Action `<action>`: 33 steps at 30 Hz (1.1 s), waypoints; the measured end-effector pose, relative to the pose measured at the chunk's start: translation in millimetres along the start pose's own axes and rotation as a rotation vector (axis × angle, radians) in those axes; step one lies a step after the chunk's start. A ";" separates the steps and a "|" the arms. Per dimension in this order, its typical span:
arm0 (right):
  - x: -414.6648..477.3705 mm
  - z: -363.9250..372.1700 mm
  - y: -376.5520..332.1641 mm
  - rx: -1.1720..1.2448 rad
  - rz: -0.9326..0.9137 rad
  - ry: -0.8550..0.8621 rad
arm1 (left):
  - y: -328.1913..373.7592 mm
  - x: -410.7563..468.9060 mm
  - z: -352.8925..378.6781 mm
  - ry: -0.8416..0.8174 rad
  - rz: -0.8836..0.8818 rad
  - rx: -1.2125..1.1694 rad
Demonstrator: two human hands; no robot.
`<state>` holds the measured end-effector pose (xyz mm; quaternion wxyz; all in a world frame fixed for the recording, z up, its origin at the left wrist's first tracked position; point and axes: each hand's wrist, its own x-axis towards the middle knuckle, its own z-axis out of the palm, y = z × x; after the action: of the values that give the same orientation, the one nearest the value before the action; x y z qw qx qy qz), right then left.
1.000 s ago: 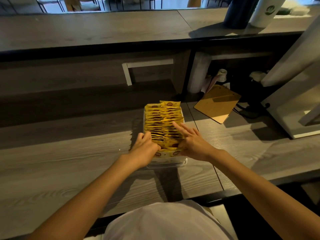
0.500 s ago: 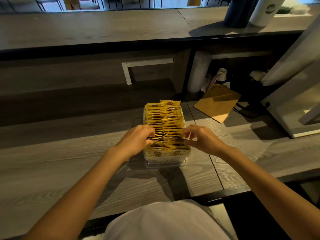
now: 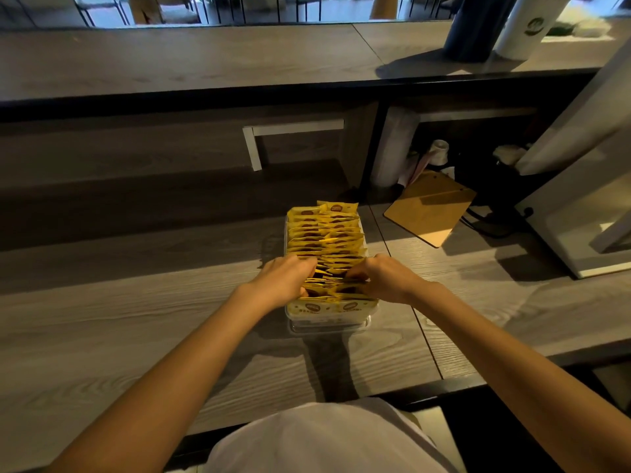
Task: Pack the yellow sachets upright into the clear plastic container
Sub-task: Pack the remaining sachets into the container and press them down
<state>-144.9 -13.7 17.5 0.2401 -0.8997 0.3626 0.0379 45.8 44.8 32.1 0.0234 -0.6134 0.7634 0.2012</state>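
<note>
- long grey counter top (image 3: 136,336): wood-grain look, matt, fine streaky grain, could be laminate tbh
- clear rectangular plastic container (image 3: 327,324): see-through, smooth, bit of shine on the near rim
- yellow sachets (image 3: 324,233) with round brown logos: thin and smooth, slight sheen on the top edges; film or coated paper, can't tell
- flat tan clipboard (image 3: 430,213): pressed-board look, smooth, matt
- white shirt (image 3: 324,438): plain cloth, soft, matt
- tall white cup with green logo (image 3: 526,29): smooth; paper or plastic, no idea
- dark blue tumbler (image 3: 474,29): smooth, dull sheen
</note>
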 end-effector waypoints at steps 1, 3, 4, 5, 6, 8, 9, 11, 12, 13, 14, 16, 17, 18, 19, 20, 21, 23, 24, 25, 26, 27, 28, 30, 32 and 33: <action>0.7 0.4 0.1 -0.003 0.005 0.000 | -0.1 1.2 1.0 0.002 -0.006 0.000; 1.2 1.3 1.1 0.003 0.018 0.004 | -2.2 3.7 1.8 -0.003 -0.022 -0.001; 1.3 0.8 1.6 0.007 0.022 0.010 | -4.0 5.3 0.9 -0.016 -0.033 -0.006; 1.6 -0.8 1.6 0.011 0.024 0.017 | -5.7 7.2 -1.2 -0.035 -0.045 -0.018; 2.3 -3.4 1.6 0.013 0.026 0.023 | -7.6 9.3 -3.6 -0.056 -0.056 -0.031; 4.2 -9.1 1.1 0.020 0.031 0.021 | -9.5 12.3 -9.3 -0.098 -0.065 -0.043; 4.8 -10.7 1.0 0.018 0.030 0.014 | -9.5 13.4 -10.9 -0.112 -0.063 -0.044; 4.0 -9.8 0.8 0.002 0.021 -0.006 | -8.2 13.0 -9.3 -0.125 -0.046 -0.027; 2.7 -7.0 1.0 -0.006 0.020 -0.014 | -7.9 12.1 -5.9 -0.130 -0.031 -0.014; 1.2 -3.4 0.8 -0.012 0.021 -0.016 | -8.2 11.2 -1.8 -0.137 -0.017 -0.011; -0.5 -0.2 0.7 -0.016 0.023 -0.015 | -10.1 10.5 2.1 -0.148 -0.010 -0.019; -3.2 2.0 0.6 -0.012 0.026 -0.017 | -14.6 10.0 4.3 -0.169 0.005 -0.057; -3.8 1.1 0.7 0.002 0.025 -0.027 | -15.9 10.1 3.0 -0.172 0.016 -0.112; -4.1 -0.8 0.8 0.030 0.022 -0.035 | -15.7 9.5 0.3 -0.167 0.018 -0.193; -4.8 -3.1 0.6 0.070 0.029 -0.037 | -13.7 8.2 -2.0 -0.147 0.014 -0.274; -5.5 -4.5 0.5 0.113 0.041 -0.027 | -11.7 7.1 -3.3 -0.109 0.002 -0.322; -6.0 -4.8 0.3 0.143 0.053 -0.002 | -10.8 7.1 -2.5 -0.060 -0.004 -0.329; -7.4 -2.4 -0.2 0.164 0.077 0.055 | -11.1 6.4 3.6 0.039 -0.005 -0.260; -8.3 -0.4 -1.0 0.170 0.090 0.077 | -11.7 5.1 7.9 0.081 0.003 -0.213; -9.3 1.5 -2.1 0.169 0.096 0.091 | -12.9 4.6 13.1 0.130 0.020 -0.155; -9.9 3.4 -2.7 0.162 0.092 0.101 | -14.5 3.4 19.1 0.177 0.037 -0.090; -10.4 4.8 -3.0 0.144 0.084 0.104 | -15.8 2.1 25.9 0.239 0.065 -0.034; -11.1 5.6 -3.1 0.124 0.076 0.101 | -16.2 0.4 32.1 0.300 0.101 0.027; -12.1 6.6 -3.6 0.094 0.062 0.098 | -16.6 -1.8 40.1 0.382 0.151 0.127; -13.6 6.6 -4.2 0.081 0.044 0.094 | -17.1 -2.4 41.7 0.417 0.175 0.158; -14.0 5.6 -4.6 0.072 0.028 0.093 | -16.8 -2.3 39.2 0.400 0.184 0.142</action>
<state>-151.5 0.5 17.8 0.2546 -0.8861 0.3871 -0.0137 54.0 57.3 -8.0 -0.1037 -0.5659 0.8176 0.0229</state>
